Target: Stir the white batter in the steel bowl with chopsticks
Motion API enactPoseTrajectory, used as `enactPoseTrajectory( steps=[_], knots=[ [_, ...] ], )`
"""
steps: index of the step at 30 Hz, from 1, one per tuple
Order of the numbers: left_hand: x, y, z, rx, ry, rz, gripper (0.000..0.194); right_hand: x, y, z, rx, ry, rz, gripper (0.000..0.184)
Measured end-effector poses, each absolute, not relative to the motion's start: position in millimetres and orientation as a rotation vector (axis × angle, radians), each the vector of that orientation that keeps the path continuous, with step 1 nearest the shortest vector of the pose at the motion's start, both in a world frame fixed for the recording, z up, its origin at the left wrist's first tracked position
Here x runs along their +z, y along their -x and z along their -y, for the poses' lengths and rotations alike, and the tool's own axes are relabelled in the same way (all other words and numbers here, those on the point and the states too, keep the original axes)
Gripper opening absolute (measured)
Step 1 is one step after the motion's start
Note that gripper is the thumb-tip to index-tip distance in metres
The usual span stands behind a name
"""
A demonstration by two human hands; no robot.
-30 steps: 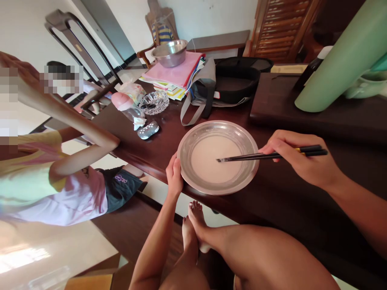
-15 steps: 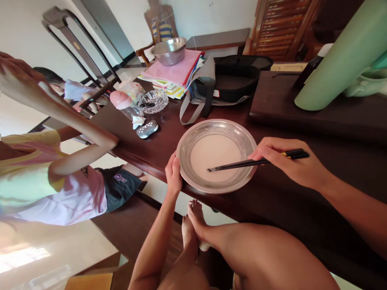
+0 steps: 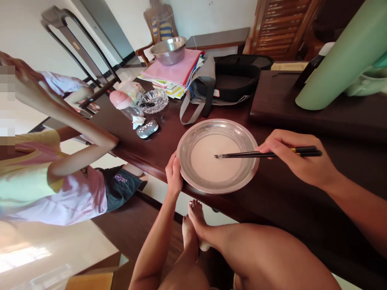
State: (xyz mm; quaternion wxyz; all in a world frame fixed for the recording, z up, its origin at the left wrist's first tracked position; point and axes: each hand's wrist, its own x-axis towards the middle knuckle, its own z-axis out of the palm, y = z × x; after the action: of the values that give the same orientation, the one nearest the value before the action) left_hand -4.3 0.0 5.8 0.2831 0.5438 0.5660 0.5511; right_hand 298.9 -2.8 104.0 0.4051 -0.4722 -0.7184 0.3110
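Observation:
A round metal bowl rests at the near edge of the dark wooden table, with a pale milky liquid inside. My left hand grips the bowl's left rim, its fingers closed against the side. In my right hand is a pair of black chopsticks with gold bands, pinched between thumb and fingers. They lie nearly level across the bowl's right rim, and their tips are at the liquid near its middle. Whether the tips dip below the surface is hard to tell.
Behind the bowl are a black and grey bag, a stack of papers bearing a metal basin, and a glass ashtray. A green cylinder stands at right. Another person sits close on the left.
My right hand has shifted right and slightly up, and the chopstick tips have moved up and right within the bowl. My left hand and the bowl stay nearly in place.

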Motion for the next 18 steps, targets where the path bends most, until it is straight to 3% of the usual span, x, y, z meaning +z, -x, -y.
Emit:
enactPoseTrajectory(
  steps=[5, 10, 15, 18],
  knots=[
    [6.4, 4.3, 0.2, 1.477, -1.457, -1.516, 0.047, 103.8, -297.3, 4.9, 0.905, 1.117, 1.856, 0.023],
    [5.2, 4.7, -0.2, 1.476, -1.455, -1.520, 0.047, 104.9, -296.9, 4.7, 0.770, 1.174, 1.851, 0.023],
    [3.8, 5.1, 0.1, 1.479, -1.443, -1.528, 0.048, 104.5, -296.5, 5.4, 0.950, 1.127, 1.859, 0.021],
    [4.5, 4.7, 0.5, 1.488, -1.446, -1.517, 0.047, 104.2, -296.7, 4.8, 0.844, 1.145, 1.895, 0.019]
  ],
)
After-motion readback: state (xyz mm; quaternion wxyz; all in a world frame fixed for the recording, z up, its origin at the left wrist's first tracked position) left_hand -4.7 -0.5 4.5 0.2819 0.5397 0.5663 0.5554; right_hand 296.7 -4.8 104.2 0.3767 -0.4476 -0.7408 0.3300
